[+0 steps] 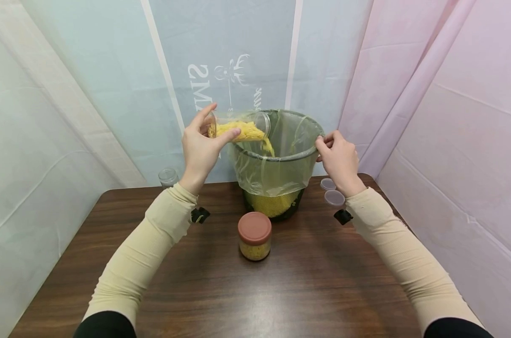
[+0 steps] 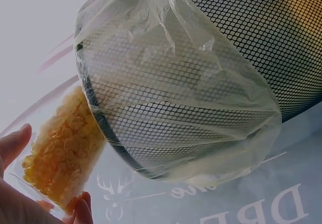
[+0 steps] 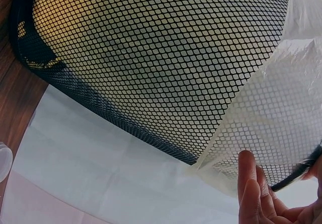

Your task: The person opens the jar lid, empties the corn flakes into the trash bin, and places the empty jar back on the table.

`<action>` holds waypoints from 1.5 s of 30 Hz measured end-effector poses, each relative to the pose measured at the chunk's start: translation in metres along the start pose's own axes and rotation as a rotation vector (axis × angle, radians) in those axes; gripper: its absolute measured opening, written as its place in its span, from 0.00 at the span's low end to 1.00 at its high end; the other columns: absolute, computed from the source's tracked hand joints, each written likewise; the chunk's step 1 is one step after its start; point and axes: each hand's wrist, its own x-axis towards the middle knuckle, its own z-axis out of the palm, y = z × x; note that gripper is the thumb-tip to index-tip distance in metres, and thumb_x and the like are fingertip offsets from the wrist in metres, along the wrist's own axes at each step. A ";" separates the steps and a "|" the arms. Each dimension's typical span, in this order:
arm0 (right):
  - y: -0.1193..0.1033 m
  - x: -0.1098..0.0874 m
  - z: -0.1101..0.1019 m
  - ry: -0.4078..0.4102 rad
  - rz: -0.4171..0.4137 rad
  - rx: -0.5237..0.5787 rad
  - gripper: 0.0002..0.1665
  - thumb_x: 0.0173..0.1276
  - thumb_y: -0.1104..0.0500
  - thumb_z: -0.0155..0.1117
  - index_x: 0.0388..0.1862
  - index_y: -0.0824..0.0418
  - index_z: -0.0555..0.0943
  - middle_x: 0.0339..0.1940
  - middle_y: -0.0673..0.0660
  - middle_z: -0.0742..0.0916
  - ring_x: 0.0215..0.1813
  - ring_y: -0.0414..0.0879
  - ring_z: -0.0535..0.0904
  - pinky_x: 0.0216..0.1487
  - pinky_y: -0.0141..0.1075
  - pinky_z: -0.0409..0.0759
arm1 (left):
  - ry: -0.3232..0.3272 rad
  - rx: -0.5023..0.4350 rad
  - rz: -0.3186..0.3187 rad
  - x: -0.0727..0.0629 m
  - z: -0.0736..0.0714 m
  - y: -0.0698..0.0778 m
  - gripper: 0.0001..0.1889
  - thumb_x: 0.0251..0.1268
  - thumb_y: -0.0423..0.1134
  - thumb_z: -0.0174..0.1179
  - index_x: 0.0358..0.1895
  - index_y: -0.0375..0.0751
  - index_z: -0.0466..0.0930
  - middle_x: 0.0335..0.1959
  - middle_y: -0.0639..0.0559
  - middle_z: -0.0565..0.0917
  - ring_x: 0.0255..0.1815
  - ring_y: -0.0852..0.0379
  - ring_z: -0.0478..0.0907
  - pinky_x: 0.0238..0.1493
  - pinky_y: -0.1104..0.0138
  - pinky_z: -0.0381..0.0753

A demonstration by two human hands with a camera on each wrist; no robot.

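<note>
My left hand [image 1: 202, 145] grips a clear jar [image 1: 243, 126] of yellow flakes, tipped on its side over the rim of a black mesh wastebasket [image 1: 274, 204]. Yellow flakes [image 1: 268, 146] spill from the jar's mouth into the basket. A thin pale plastic liner [image 1: 276, 173] is folded over the basket's rim and hangs down outside. On the right side, my right hand [image 1: 339, 157] pinches the rim and liner between thumb and fingers. In the left wrist view the flakes [image 2: 65, 148] fill much of the jar beside the basket's dark rim.
In front of the basket stands a jar with a reddish lid [image 1: 254, 236]. An uncapped glass jar [image 1: 168, 177] is at the back left of the brown table [image 1: 255, 300]. Two clear round lids [image 1: 334, 197] lie near my right wrist. Fabric curtains [image 1: 331, 56] close in behind.
</note>
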 end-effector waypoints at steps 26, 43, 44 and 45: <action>0.000 -0.001 -0.001 -0.005 0.005 -0.005 0.22 0.69 0.39 0.44 0.42 0.52 0.76 0.30 0.50 0.87 0.30 0.48 0.82 0.32 0.41 0.71 | 0.016 0.017 0.058 0.001 -0.001 0.001 0.40 0.42 0.50 0.76 0.65 0.57 0.70 0.51 0.48 0.82 0.47 0.57 0.79 0.46 0.68 0.76; 0.000 0.000 0.001 -0.006 0.008 -0.002 0.22 0.69 0.38 0.43 0.42 0.52 0.76 0.30 0.50 0.87 0.30 0.47 0.82 0.31 0.40 0.70 | 0.038 0.029 -0.028 0.003 -0.003 0.004 0.40 0.37 0.53 0.77 0.54 0.46 0.65 0.51 0.47 0.80 0.50 0.55 0.77 0.53 0.66 0.75; 0.000 0.000 0.001 -0.006 0.008 -0.003 0.23 0.69 0.38 0.43 0.42 0.52 0.76 0.30 0.50 0.87 0.30 0.47 0.83 0.31 0.40 0.70 | 0.037 0.027 -0.025 0.003 -0.003 0.004 0.40 0.37 0.53 0.77 0.54 0.46 0.65 0.51 0.47 0.80 0.51 0.55 0.77 0.53 0.66 0.75; 0.000 0.000 0.001 -0.006 0.008 -0.003 0.23 0.69 0.38 0.43 0.42 0.52 0.76 0.31 0.50 0.87 0.30 0.47 0.83 0.31 0.40 0.70 | 0.038 0.025 -0.022 0.003 -0.003 0.004 0.39 0.38 0.53 0.77 0.54 0.46 0.65 0.51 0.47 0.80 0.51 0.54 0.77 0.53 0.66 0.75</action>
